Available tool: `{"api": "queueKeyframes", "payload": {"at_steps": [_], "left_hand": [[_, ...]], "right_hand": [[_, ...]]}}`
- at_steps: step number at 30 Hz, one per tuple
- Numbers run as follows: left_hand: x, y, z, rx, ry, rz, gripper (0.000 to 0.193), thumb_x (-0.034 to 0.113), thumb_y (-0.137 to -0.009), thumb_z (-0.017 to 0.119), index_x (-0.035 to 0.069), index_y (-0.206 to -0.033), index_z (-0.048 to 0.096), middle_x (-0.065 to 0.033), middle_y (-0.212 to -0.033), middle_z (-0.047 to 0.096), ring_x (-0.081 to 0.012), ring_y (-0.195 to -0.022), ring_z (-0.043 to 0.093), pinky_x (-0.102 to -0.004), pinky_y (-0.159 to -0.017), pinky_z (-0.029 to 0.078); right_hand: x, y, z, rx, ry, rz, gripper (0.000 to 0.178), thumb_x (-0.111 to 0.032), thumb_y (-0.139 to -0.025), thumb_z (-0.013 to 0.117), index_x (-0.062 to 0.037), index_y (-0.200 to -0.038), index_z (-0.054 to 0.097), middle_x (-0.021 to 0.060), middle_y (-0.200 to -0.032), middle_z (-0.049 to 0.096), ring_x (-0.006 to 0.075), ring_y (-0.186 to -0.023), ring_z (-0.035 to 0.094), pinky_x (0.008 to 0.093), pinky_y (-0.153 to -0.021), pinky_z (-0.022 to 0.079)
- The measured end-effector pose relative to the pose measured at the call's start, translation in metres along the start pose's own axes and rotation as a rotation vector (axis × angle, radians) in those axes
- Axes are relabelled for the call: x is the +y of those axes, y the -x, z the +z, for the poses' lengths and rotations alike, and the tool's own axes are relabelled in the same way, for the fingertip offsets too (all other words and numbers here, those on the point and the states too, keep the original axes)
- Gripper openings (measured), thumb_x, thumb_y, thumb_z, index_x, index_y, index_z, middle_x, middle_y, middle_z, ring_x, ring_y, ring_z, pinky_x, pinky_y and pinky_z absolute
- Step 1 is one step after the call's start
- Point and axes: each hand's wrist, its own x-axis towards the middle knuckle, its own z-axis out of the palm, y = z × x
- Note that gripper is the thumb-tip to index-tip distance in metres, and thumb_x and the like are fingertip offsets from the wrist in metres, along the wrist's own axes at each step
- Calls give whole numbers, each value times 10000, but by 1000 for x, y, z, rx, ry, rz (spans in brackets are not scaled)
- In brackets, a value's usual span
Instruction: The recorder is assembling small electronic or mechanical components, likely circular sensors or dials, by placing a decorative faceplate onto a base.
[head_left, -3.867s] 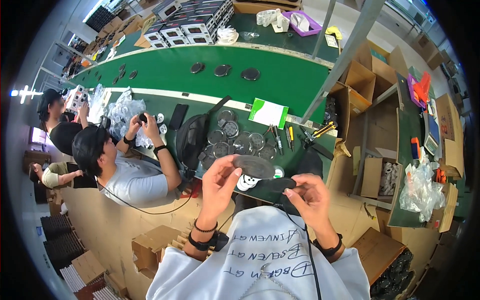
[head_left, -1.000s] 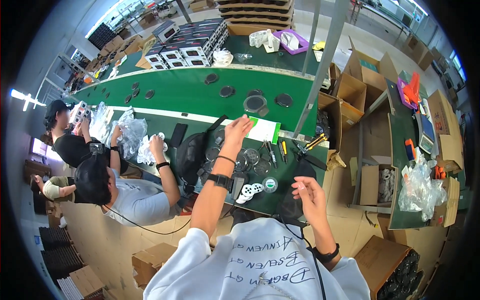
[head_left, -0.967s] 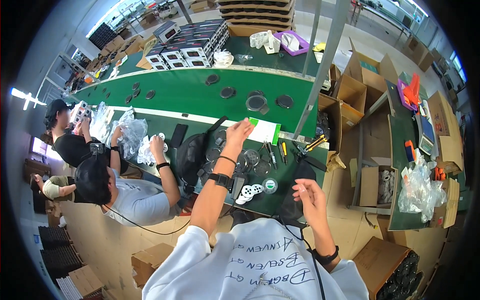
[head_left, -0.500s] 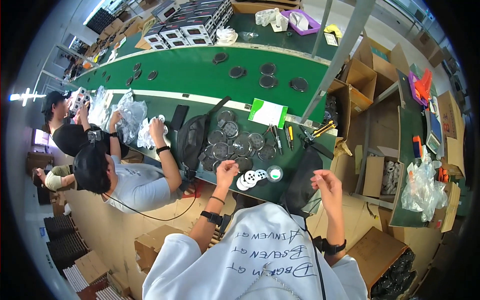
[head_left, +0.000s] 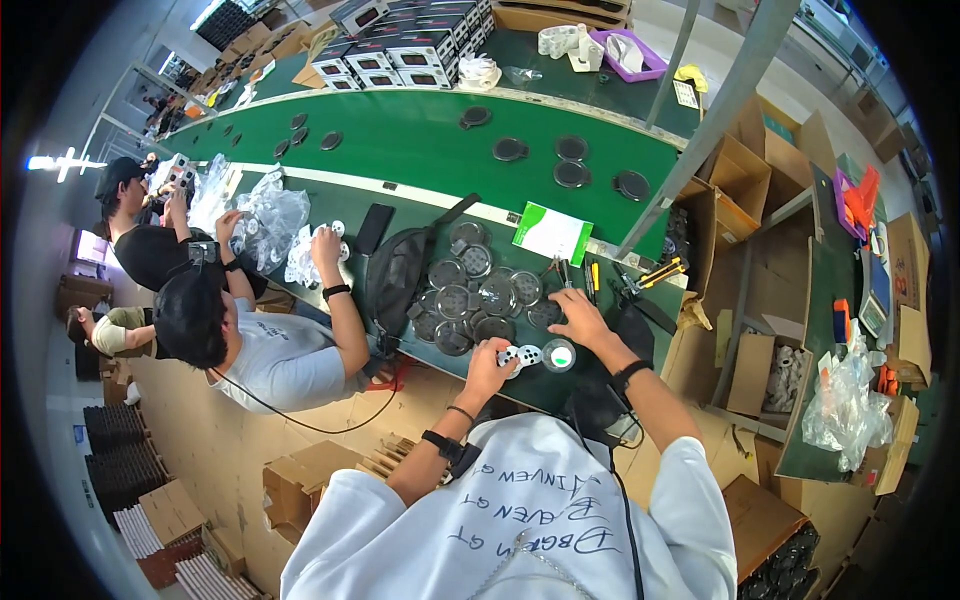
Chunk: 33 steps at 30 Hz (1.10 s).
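My left hand (head_left: 487, 368) is at the small pile of white round pads with black dots (head_left: 530, 354), its fingers pinched at the left edge of a pad and covering part of the pile. My right hand (head_left: 584, 320) reaches in over the right end of a cluster of round black discs (head_left: 497, 295). Its thumb and fingers are apart around the rim of a black disc (head_left: 543, 313); whether they touch it I cannot tell. A clear round roll or tub with a white and green centre (head_left: 559, 355) sits just right of the pads.
A black waist bag (head_left: 395, 275) lies left of the discs, a phone (head_left: 374, 229) beyond it. Pens and cutters (head_left: 592, 278) and a green-white packet (head_left: 553, 233) lie behind. More discs rest on the green belt (head_left: 400, 140). A co-worker (head_left: 270, 350) sits at left; a metal post (head_left: 700, 130) rises at right.
My right hand has moved left and forward from above the dark bag to the black discs. My left hand has moved right and down onto the white pads. The view has shifted slightly.
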Motion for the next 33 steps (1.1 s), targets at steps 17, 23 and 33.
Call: {"api": "queueKeyframes", "payload": {"at_steps": [17, 23, 33], "left_hand": [[11, 10, -12, -103, -282, 281, 591, 219, -727, 838, 92, -1265, 629, -82, -1284, 557, -316, -1188, 502, -445, -985, 412], [12, 0, 4, -199, -553, 143, 565, 221, -704, 853, 55, -1204, 648, -99, -1308, 552, -287, -1250, 473, -445, -1008, 375], [14, 3, -18, -135, -184, 70, 434, 124, -790, 770, 40, -1187, 616, -160, -1189, 632, -395, -1084, 598, -489, -967, 466]], "right_hand": [[-4, 27, -24, 502, -137, 168, 542, -205, -804, 789, -24, -1263, 565, 179, -1233, 570, 365, -1179, 536, 460, -1003, 443], [-27, 80, -62, 673, -360, 285, 341, -102, -869, 724, -31, -1181, 606, 129, -1141, 625, 259, -1082, 624, 369, -896, 515], [-67, 117, -86, 770, -666, 279, 215, -38, -919, 676, -4, -1123, 614, 78, -1093, 628, 157, -1019, 609, 294, -874, 511]]}}
